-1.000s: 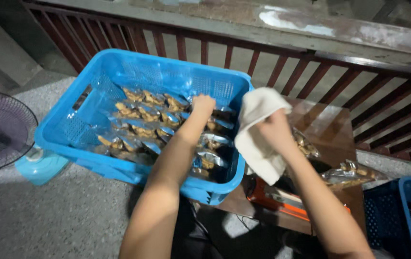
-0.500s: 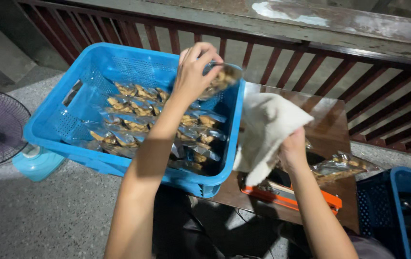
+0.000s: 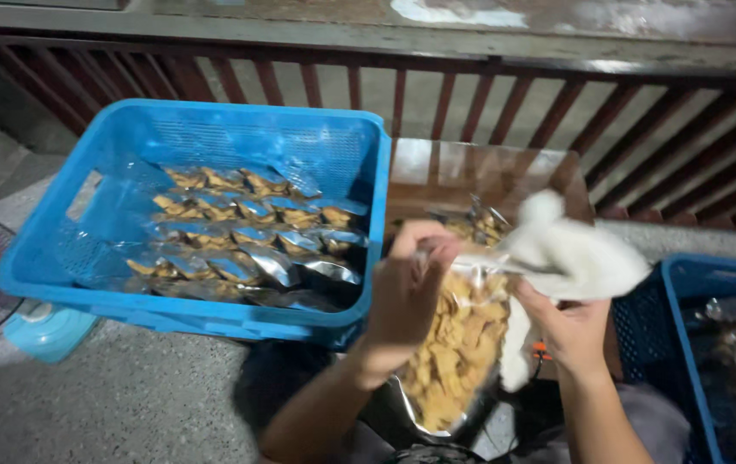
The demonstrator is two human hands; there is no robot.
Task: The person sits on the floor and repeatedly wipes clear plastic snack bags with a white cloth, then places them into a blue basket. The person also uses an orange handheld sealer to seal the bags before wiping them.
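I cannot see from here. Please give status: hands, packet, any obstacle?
Left hand grips snack packet at top. Right hand holds white cloth against it. Nothing blocking.

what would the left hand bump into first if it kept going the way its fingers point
The left hand grips the top of a clear snack bag, fingers pointing right toward the white cloth in the right hand. Going straight on, it would likely meet that cloth first, though depth is hard to judge.
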